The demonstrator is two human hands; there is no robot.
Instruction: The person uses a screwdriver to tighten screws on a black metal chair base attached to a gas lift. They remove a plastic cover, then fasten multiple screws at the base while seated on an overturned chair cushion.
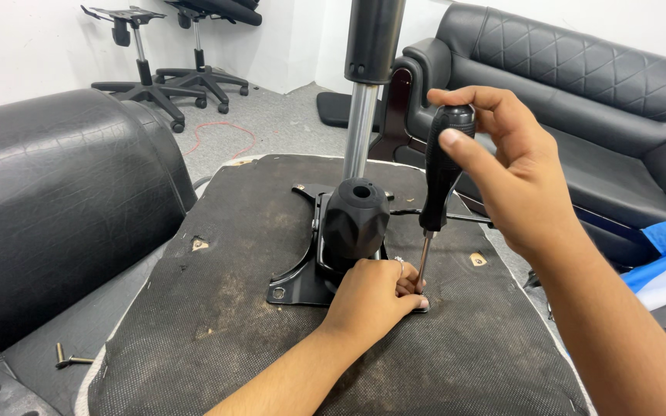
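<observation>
Black screwdriver (442, 169) gripped upright in our right hand (514, 173); left hand (371, 296) pinches its tip beside chair mechanism (352, 223); gas cylinder (362, 123) behind.

The screwdriver (442, 166) is showing a black matt plastic handle and a thin bright metal shaft. The seat underside (271, 339) is looking like rough black woven cloth, dusty and scuffed. The plate (294, 281) is reading as black painted metal, the column (360, 131) shining like polished steel. The sofa (580, 92) is gleaming, smooth quilted black leather.
</observation>
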